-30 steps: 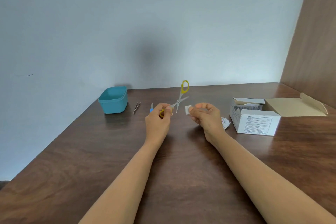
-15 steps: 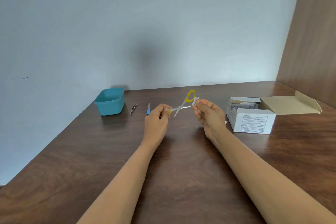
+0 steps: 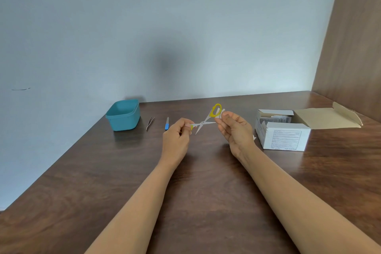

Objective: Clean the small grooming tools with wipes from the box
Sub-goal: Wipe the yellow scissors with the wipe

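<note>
Small scissors (image 3: pixel 203 123) with yellow handles are spread open above the table. My left hand (image 3: pixel 177 140) pinches one yellow handle. My right hand (image 3: pixel 234 130) holds a small white wipe (image 3: pixel 221 114) at the tip of one blade, just beside the other yellow handle loop. Metal tweezers (image 3: pixel 150 123) and a blue-handled nail file (image 3: pixel 167 123) lie on the table left of the hands. The white wipes box (image 3: pixel 282 132) stands open to the right, with packets showing inside.
A teal plastic tub (image 3: pixel 123 115) stands at the back left by the wall. A bit of white wrapper (image 3: pixel 254 136) lies between my right hand and the box. The brown wooden table (image 3: pixel 206 171) meets a wooden side panel (image 3: pixel 354 47) on the right.
The scissors have tipped from upright to nearly level between my hands. My right hand has brought the wipe up to the blade and handle loop.
</note>
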`<state>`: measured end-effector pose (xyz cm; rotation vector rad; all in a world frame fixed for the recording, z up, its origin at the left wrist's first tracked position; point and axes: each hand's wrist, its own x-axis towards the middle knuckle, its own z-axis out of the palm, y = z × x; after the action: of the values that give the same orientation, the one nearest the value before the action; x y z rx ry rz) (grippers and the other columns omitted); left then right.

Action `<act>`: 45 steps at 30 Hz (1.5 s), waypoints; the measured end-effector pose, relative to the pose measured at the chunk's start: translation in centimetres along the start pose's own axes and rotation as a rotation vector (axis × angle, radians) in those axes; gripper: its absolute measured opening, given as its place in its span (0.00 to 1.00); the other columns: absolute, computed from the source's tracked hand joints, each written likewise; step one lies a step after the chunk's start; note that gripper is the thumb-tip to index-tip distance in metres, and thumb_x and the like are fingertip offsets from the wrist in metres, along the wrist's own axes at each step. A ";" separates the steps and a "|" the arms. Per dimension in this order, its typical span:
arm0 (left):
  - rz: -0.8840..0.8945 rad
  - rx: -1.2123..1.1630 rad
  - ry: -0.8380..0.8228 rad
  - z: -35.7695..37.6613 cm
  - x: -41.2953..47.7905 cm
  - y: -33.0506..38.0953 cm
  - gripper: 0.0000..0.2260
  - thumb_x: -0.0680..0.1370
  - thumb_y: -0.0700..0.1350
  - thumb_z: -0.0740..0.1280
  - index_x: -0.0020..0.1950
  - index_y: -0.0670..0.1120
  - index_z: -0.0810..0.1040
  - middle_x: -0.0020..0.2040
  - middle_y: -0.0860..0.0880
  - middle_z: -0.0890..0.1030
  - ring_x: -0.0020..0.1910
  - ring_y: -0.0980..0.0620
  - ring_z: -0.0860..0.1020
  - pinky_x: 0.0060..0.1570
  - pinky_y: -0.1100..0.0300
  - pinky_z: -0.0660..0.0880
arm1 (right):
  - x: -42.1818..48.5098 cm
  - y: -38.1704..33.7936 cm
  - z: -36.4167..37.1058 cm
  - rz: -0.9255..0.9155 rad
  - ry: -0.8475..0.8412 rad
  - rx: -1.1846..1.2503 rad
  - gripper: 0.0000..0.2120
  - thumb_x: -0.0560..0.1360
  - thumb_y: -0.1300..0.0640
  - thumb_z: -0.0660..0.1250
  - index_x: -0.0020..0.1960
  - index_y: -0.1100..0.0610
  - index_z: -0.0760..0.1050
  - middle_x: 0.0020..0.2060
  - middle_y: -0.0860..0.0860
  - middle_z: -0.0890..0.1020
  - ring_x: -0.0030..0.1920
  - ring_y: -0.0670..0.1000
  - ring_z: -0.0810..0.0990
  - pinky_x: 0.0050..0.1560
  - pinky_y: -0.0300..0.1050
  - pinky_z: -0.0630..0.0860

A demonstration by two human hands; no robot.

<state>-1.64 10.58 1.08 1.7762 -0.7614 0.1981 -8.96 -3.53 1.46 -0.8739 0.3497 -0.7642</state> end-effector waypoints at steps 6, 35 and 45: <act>0.025 0.022 -0.042 0.1 0.1 -0.4 0.09 0.81 0.42 0.60 0.46 0.48 0.79 0.34 0.49 0.74 0.27 0.60 0.66 0.30 0.70 0.64 | 0.0 -0.1 0.0 0.004 -0.024 -0.017 0.06 0.74 0.63 0.69 0.42 0.54 0.77 0.33 0.45 0.84 0.37 0.42 0.84 0.36 0.32 0.77; -0.315 -0.577 0.030 -0.3 0.9 -0.9 0.04 0.78 0.40 0.68 0.46 0.40 0.81 0.38 0.44 0.82 0.28 0.57 0.79 0.37 0.65 0.79 | -1.3 1.2 1.4 0.003 -0.305 -0.455 0.16 0.68 0.65 0.75 0.35 0.55 0.68 0.26 0.52 0.73 0.25 0.45 0.69 0.28 0.35 0.66; -0.311 -0.581 0.132 -0.2 1.1 -1.0 0.05 0.77 0.40 0.68 0.49 0.39 0.81 0.40 0.42 0.82 0.36 0.51 0.80 0.36 0.65 0.79 | -0.9 0.7 1.3 0.080 -0.404 -0.524 0.14 0.68 0.67 0.74 0.36 0.56 0.70 0.25 0.49 0.78 0.26 0.45 0.71 0.29 0.35 0.68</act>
<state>-0.16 10.50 0.85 1.2865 -0.3836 -0.1082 -8.55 -1.86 1.67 -1.4692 0.2225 -0.4059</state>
